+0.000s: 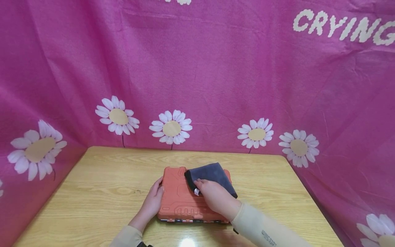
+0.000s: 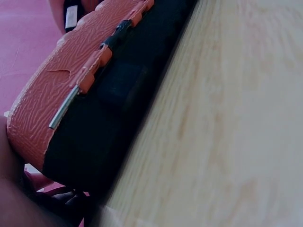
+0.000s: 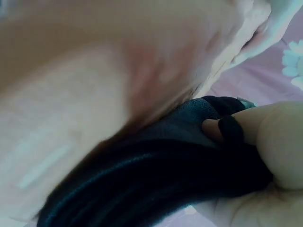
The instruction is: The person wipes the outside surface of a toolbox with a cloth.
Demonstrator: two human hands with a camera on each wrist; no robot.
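Note:
An orange hard plastic case (image 1: pixel 173 197) with a black lower half lies closed on the table, its hinged side towards me. My left hand (image 1: pixel 153 197) holds the case at its left edge; the left wrist view shows the hinges and a metal pin (image 2: pixel 65 106) close up. On the right part of the lid, my right hand (image 1: pixel 217 197) grips a folded dark blue-grey cloth (image 1: pixel 211 173) with black edging and a small white tag. In the right wrist view the thumb presses into the cloth (image 3: pixel 142 165); the other fingers are partly hidden.
The wooden table (image 1: pixel 102 192) extends around the case on all sides. A pink fabric backdrop (image 1: pixel 200 68) with white daisies and lettering hangs behind the table and along its left and right sides.

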